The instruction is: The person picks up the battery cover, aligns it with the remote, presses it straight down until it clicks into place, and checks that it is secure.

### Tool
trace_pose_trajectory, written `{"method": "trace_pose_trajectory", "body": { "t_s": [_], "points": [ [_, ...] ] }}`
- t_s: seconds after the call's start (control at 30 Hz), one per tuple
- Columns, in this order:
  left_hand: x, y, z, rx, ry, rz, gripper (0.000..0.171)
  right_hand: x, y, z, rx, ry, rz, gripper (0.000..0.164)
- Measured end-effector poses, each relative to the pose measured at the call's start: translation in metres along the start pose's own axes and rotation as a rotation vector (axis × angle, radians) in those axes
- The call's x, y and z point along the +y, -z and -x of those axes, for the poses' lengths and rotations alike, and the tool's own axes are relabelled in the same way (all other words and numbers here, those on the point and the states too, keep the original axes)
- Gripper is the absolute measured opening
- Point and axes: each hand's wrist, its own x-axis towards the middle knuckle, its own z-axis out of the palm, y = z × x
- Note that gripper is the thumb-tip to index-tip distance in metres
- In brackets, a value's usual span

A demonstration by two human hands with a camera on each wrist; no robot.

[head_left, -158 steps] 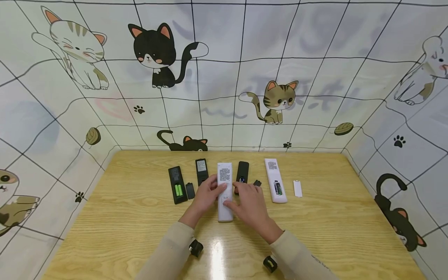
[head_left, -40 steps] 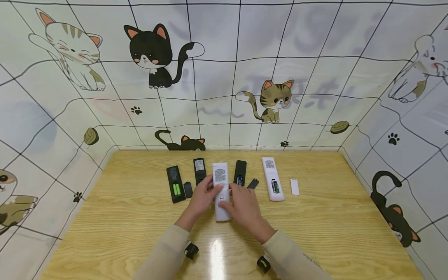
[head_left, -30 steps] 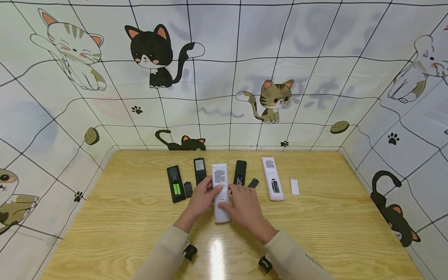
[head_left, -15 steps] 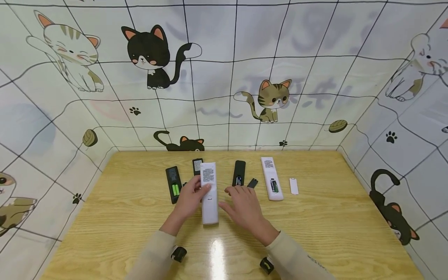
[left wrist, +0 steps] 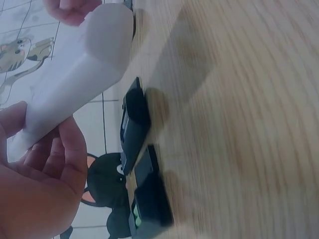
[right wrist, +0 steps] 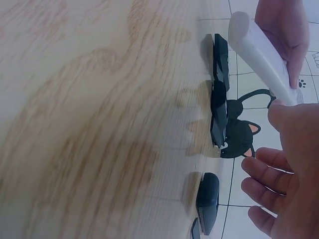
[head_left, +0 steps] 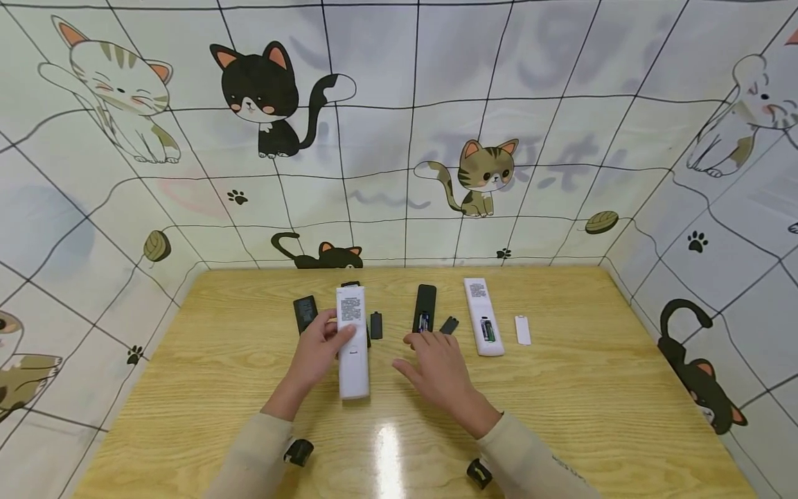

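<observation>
A white remote control (head_left: 355, 374), its printed back facing up and its battery cover on, is held by my left hand (head_left: 314, 353), thumb on top and fingers curled around its left side. The left wrist view shows the same white remote (left wrist: 75, 69) raised above the table. My right hand (head_left: 439, 367) hovers to the right of it, fingers loosely bent and holding nothing. Just beyond the right fingertips lies a black remote (head_left: 425, 303) with batteries in its open compartment, and a small black battery cover (head_left: 449, 325) sits next to it.
Partly hidden behind the held remote and left hand are two black remotes, one at left (head_left: 305, 313). A black battery cover (head_left: 376, 325) lies beside them. Farther right are another white remote (head_left: 479, 305) with batteries showing and a white cover (head_left: 522, 330). Cat-patterned walls enclose the wooden table (head_left: 561, 402).
My right hand has let go of the white remote and stays nearly in place. My left hand has carried the remote leftward, now covering part of the left black remotes and uncovering a black cover.
</observation>
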Motion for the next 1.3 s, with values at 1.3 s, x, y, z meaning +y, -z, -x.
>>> {"method": "trace_pose_trajectory", "body": {
  "t_s": [1.3],
  "points": [
    [-0.048, 0.13, -0.012, 0.107, 0.22, -0.321, 0.067, 0.017, -0.006, 0.018, -0.021, -0.008, -0.017, 0.046]
  ]
}}
